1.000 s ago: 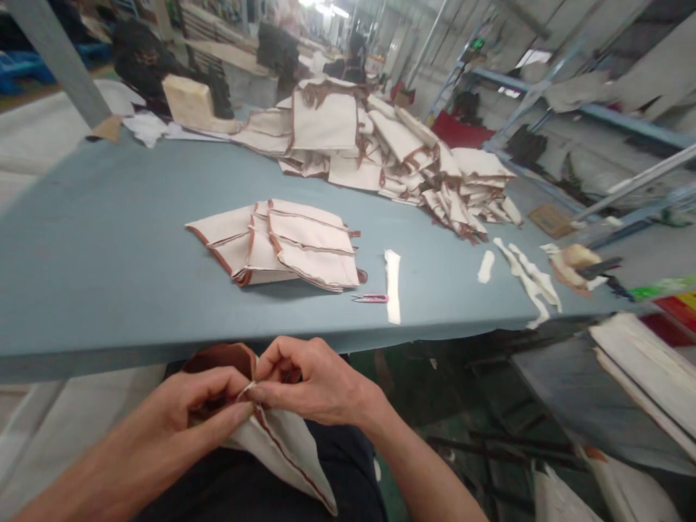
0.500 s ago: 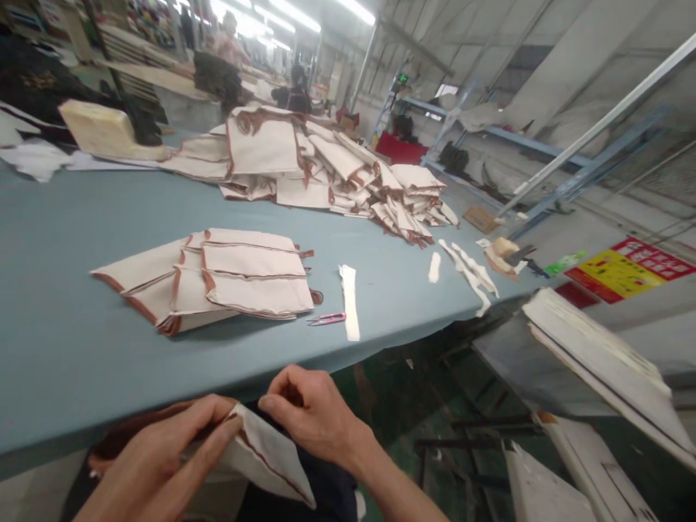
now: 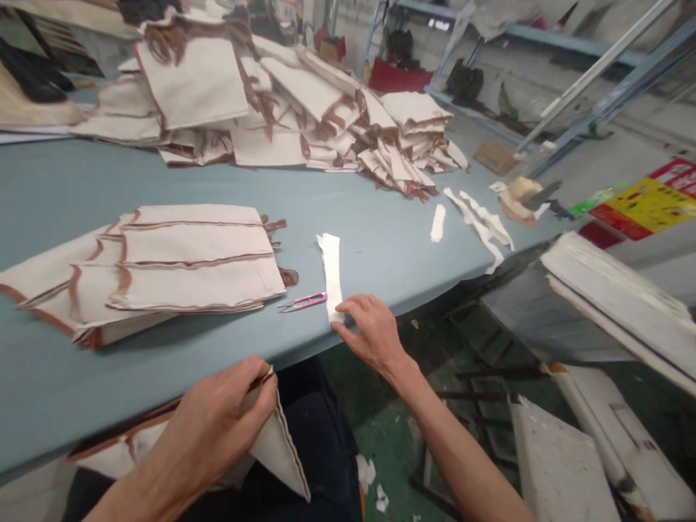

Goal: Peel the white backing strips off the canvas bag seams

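Note:
My left hand (image 3: 225, 413) is closed on the edge of a cream fabric bag (image 3: 280, 453) with brown binding, held over my lap below the table edge. Part of the bag is hidden behind that hand and wrist. At the table's front edge, my right hand (image 3: 373, 326) reaches to the lower end of a white fabric strip (image 3: 332, 272). Its thumb and fingers are apart around that end. Pink-handled thread snips (image 3: 303, 301) lie just left of the strip, their blades pointing left.
A stack of cream bags (image 3: 201, 254) lies on the blue-green table (image 3: 375, 261), left of the snips. Behind it is a large heap of similar bags (image 3: 201, 80). More white scraps (image 3: 438, 223) lie to the right. Pale boards (image 3: 614, 290) stand beyond the table's right edge.
My right hand has moved away from the bag, forward and right, to the white strip. My left hand keeps hold of the bag. The view has shifted down and closer to the table.

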`<state>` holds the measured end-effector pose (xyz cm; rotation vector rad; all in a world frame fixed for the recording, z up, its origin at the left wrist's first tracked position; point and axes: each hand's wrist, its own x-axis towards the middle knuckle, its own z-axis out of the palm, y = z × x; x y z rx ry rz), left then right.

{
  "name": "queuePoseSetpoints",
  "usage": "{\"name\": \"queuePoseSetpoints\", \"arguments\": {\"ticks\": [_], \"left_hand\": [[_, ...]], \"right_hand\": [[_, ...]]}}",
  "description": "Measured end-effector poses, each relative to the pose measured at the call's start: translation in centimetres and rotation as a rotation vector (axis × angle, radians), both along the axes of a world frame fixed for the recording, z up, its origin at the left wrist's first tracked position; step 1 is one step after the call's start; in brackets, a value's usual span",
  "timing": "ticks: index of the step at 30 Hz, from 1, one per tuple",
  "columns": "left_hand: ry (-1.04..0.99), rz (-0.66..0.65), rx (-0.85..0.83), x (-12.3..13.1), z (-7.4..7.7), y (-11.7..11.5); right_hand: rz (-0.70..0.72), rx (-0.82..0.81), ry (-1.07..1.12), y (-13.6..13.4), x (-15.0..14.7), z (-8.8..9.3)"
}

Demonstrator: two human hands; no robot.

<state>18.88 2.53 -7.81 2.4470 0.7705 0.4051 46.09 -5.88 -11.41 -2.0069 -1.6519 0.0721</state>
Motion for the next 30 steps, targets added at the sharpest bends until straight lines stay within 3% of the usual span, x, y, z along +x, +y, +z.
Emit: {"name": "queuePoseSetpoints", "arguments": {"ticks": [3,7,14,18,24,30], "left_hand": [[0.035,-0.012,0.008,2.2,0.6,0.7],[0.112,0.065,-0.005,5.0,1.0,1.8],[0.226,0.001,-0.073,9.4,1.0,3.5],[0.240,0.024,0.018,10.3,0.9,3.5],[0.442,0.161,0.214,10.8,0.6,3.1],[0.457,-0.038,0.260,10.9,-0.1,3.0]], "right_hand": [[0.066,-0.038,0.023,0.7,0.8,-0.4],[0.089,-0.046,0.096,0.9,1.6,-0.7],[0.048,-0.016,0.333,1.0,3.1,-0.4],[0.049,-0.013,0.393,1.0,3.0,-0.5],[0.020,0.019,0.318,1.0,1.3,-0.5],[-0.020,0.068,0.292,0.9,0.3,-0.7]]}}
